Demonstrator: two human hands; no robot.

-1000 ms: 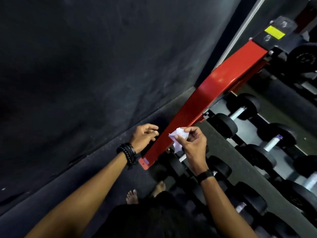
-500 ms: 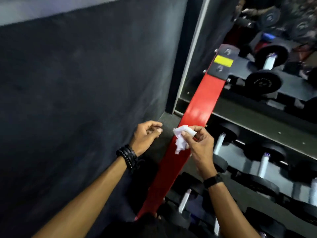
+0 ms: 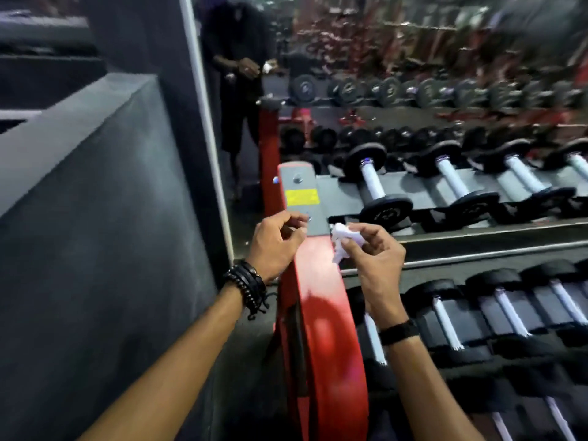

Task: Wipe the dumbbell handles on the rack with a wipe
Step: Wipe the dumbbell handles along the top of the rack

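Wipe's in hand, nothing wiped yet. The right hand point(image 3: 375, 259) pinches the crumpled white wipe point(image 3: 342, 238) between thumb and curled fingertips, hovering over the red rack upright point(image 3: 318, 300). The nearest top-shelf dumbbell handle point(image 3: 370, 179) sits at about one o'clock from the wipe, still apart from it; the lower row's handles point(image 3: 445, 323) lie at four o'clock. Best play, by the look of it: spread the wipe flatter, wrap it round that handle, and run end to end. The left hand point(image 3: 275, 243) hangs at nine o'clock of the wipe, fingers loosely curled, apparently holding nothing.
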